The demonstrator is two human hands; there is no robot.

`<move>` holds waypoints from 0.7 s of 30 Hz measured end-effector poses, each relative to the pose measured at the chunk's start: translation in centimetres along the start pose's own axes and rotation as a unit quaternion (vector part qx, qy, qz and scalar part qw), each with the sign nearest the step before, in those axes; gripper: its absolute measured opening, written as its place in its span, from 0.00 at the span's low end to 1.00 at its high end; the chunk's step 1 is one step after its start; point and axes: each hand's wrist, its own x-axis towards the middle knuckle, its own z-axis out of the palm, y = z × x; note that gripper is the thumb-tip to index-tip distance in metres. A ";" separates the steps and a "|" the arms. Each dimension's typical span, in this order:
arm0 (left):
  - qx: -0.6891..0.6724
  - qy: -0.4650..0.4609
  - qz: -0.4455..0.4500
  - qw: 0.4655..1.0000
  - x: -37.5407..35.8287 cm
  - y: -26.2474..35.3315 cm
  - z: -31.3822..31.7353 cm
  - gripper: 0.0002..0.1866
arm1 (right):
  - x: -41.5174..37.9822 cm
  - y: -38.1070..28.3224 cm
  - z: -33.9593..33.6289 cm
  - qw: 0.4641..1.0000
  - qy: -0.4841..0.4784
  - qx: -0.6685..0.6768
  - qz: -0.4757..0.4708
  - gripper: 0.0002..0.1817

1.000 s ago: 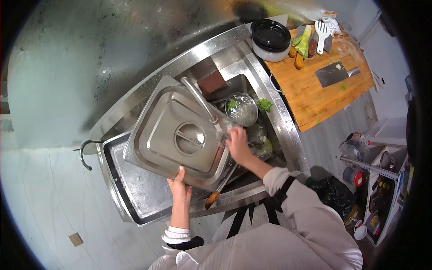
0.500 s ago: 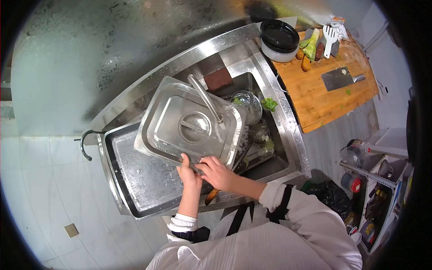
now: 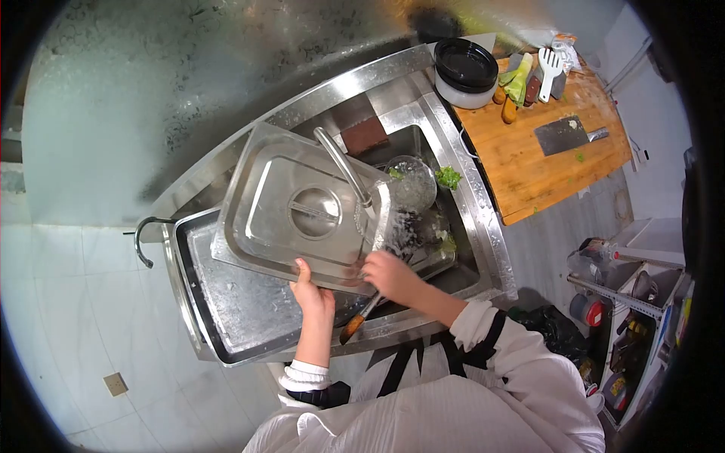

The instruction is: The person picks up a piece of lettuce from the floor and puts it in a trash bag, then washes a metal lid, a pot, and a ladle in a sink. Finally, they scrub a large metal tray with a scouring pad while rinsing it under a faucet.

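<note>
Head view. Rectangular stainless-steel pan lid [image 3: 302, 210] with a round recessed handle sits tilted over the steel sink [image 3: 461, 192], its right edge under the curved steel faucet spout [image 3: 343, 167], where water runs off it. The left hand [image 3: 311, 291] is clamped on the lid's near rim, thumb up on the top face, fingers hidden beneath. The right hand [image 3: 389, 273] rests at the lid's near-right corner with fingers curled toward the rim; whether it grips the edge or only rubs it cannot be told. A wooden-handled utensil [image 3: 355, 323] lies just below that hand, apart from it as far as can be seen.

Procedure, as judged from this position:
1. Support the lid's weight with the left hand alone; a wet rim is likely to slip, so the thumb should press flat.
2. Hold the lid sloped toward the basin so runoff falls inside and not onto the flat steel tray [image 3: 226, 302] at the left.
3. Work the right hand along the rim and corner, where residue tends to collect.
4. Avoid knocking the clear glass bowl [image 3: 414, 185] and green leaf scraps [image 3: 448, 177] just beyond the lid's right edge.

The wooden cutting board [image 3: 529, 155] with the cleaver [image 3: 563, 134] stands well apart on the right.
</note>
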 end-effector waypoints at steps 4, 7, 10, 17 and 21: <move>0.008 0.011 0.012 1.000 -0.5 0.8 1.0 0.21 | 0.0 0.6 -0.3 1.000 -0.003 -0.017 -0.020 0.06; 0.008 0.003 -0.006 1.000 -0.3 0.7 0.6 0.22 | 0.7 -1.9 0.4 0.999 0.017 0.025 -0.021 0.06; 0.021 -0.015 0.017 1.000 -1.1 0.5 1.0 0.22 | 0.7 -0.2 0.8 0.999 0.030 0.015 0.007 0.07; -0.009 0.013 -0.004 1.000 1.3 -0.9 0.8 0.22 | 1.8 1.3 0.7 0.999 0.046 0.003 0.022 0.06; -0.064 0.018 -0.010 0.998 3.1 -1.9 1.1 0.21 | 3.1 1.6 0.1 0.996 0.069 -0.048 0.002 0.06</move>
